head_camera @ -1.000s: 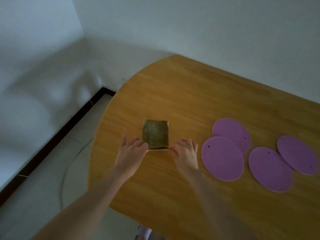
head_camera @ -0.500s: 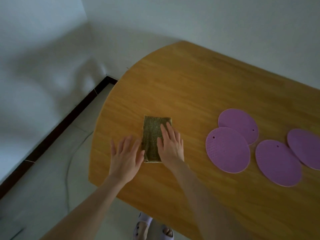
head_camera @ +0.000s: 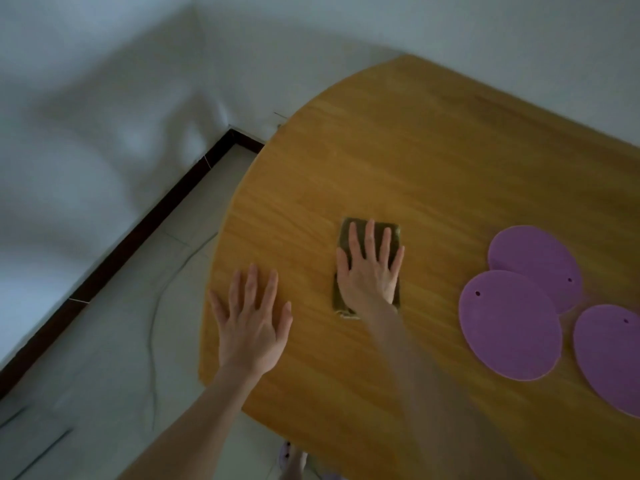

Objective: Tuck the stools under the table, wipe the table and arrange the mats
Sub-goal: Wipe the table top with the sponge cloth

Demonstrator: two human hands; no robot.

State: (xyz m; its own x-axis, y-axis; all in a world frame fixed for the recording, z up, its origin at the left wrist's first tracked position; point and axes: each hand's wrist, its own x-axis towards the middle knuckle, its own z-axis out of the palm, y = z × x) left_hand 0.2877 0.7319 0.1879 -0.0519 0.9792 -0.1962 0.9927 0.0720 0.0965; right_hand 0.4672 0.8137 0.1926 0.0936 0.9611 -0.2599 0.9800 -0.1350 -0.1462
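A folded olive-green cloth (head_camera: 344,233) lies on the wooden table (head_camera: 433,150) near its rounded left end. My right hand (head_camera: 369,275) lies flat on the cloth with its fingers spread, pressing it down and covering most of it. My left hand (head_camera: 251,323) rests flat on the bare tabletop at the table's left edge, fingers apart, holding nothing. Three round purple mats show at the right: one further back (head_camera: 535,258), one overlapping it in front (head_camera: 509,330), and one cut off by the frame edge (head_camera: 613,355). No stool is in view.
White walls meet in a corner behind the table, with a dark baseboard (head_camera: 138,230) along the tiled floor. A thin cable (head_camera: 156,323) runs over the floor to the left of the table. A slippered foot (head_camera: 291,459) shows below the table's near edge.
My right hand slid forward fully onto the cloth and spread flat. My left hand let go of the cloth and moved left to the table's edge. The view shifted left.
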